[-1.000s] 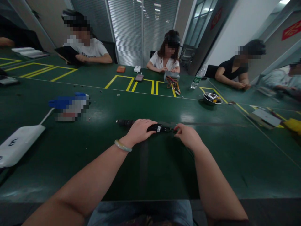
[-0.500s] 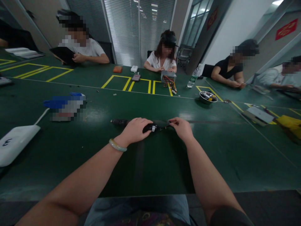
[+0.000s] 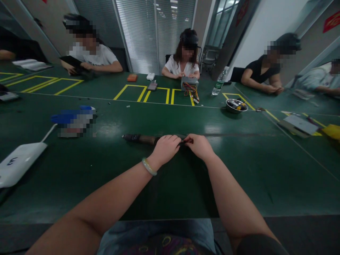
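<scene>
Green workbench [image 3: 239, 170], glossy; white pad [image 3: 20, 164] at far left. Dark cylindrical object [image 3: 140, 139] lying across mid-bench, left hand [image 3: 164, 150] with fingers [image 3: 170, 141] closed over its body, right hand [image 3: 199, 146] with fingertips [image 3: 186, 139] pinching its thin end. Risk: slippage under a weak pinch, rolling on the smooth top. Steel bowl [image 3: 236, 105] farther right.

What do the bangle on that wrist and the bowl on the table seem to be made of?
The bangle looks like polished jade, pale green and glossy, though glass is possible. The bowl looks like stainless steel, with a shiny grey wall.
</scene>
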The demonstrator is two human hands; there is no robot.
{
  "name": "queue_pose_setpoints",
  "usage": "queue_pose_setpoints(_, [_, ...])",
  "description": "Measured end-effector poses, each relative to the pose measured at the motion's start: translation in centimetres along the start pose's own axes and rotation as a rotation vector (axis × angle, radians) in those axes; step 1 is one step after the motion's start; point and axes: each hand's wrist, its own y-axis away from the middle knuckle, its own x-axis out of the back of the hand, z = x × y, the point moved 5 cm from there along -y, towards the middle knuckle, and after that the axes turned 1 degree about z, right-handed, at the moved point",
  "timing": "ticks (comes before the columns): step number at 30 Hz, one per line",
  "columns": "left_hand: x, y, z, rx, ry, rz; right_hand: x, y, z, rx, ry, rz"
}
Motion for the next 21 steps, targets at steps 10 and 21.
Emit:
queue_pose_setpoints(10, [0.1,0.1,-0.4,-0.007,0.086,0.029,0.3,0.3,-1.0,0.122,0.156,0.01])
queue_pose_setpoints(21, [0.2,0.1,-0.8,-0.012,0.124,0.038,-0.1,0.4,-1.4,0.242,0.108,-0.006])
